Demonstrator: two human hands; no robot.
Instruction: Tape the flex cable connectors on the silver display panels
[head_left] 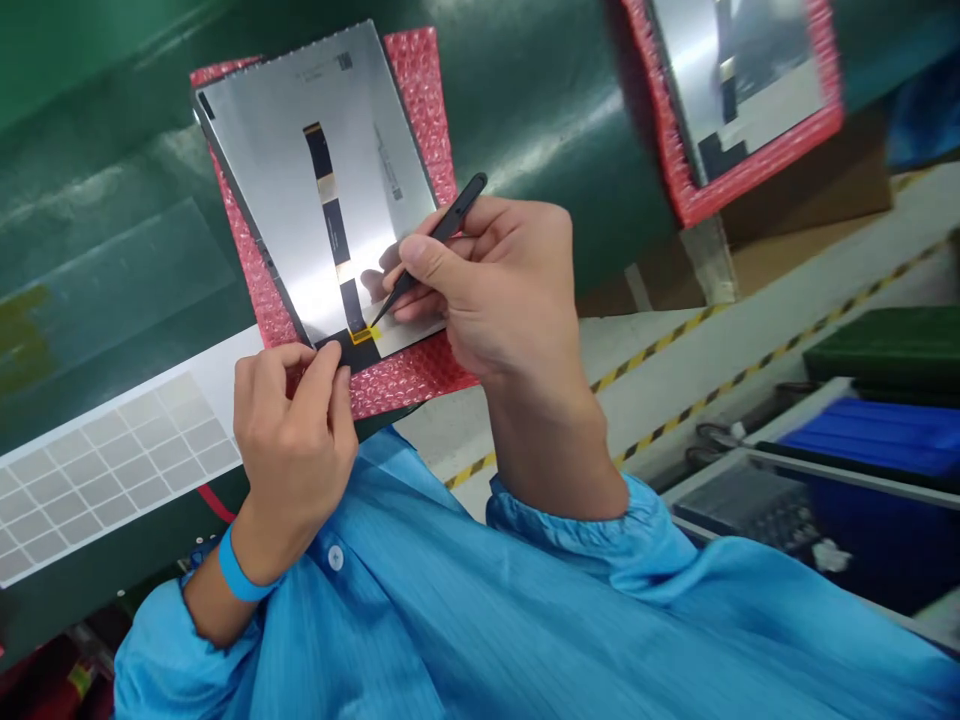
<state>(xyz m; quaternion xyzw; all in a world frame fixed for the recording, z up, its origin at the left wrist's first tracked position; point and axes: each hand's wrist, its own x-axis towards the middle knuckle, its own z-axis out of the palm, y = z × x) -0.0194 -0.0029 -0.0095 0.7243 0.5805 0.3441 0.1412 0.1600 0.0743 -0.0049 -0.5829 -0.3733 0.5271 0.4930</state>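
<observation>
A silver-backed display panel [289, 200] lies tilted on a sheet of pink bubble wrap [424, 110]. A dark flex cable [336, 232] runs down its middle to a small piece of yellow tape [362, 336] near the lower edge. My right hand [502, 275] grips black tweezers [457, 208], their tip down at the yellow tape. At the panel's lower left corner, my left hand [296, 430] has its fingers curled and closed on the edge, beside a black strip [360, 354]. The undersides of those fingertips are hidden.
Green matting [540, 120] covers the bench. A second panel [780, 110] in pink bubble wrap rests at the upper right. A white sheet with grey squares [112, 460] lies on the left. Beyond the bench edge are striped floor tape [675, 410] and a blue bin [877, 435].
</observation>
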